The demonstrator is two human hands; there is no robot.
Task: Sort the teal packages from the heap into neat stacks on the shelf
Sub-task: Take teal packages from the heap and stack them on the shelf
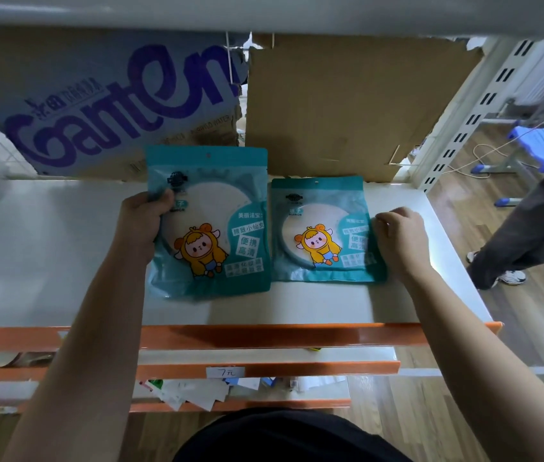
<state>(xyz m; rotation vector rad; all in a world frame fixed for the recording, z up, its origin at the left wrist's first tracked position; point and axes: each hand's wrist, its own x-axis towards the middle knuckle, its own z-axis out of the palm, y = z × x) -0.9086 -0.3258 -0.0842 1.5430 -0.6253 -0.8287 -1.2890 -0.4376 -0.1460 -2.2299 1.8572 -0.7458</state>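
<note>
The left hand (143,221) grips the raised pack (217,228) by its left edge over the shelf (47,261) and should lay it squarely on the flat pack (324,235), whose right edge the right hand (400,238) touches with curled fingers, grip unclear.
</note>
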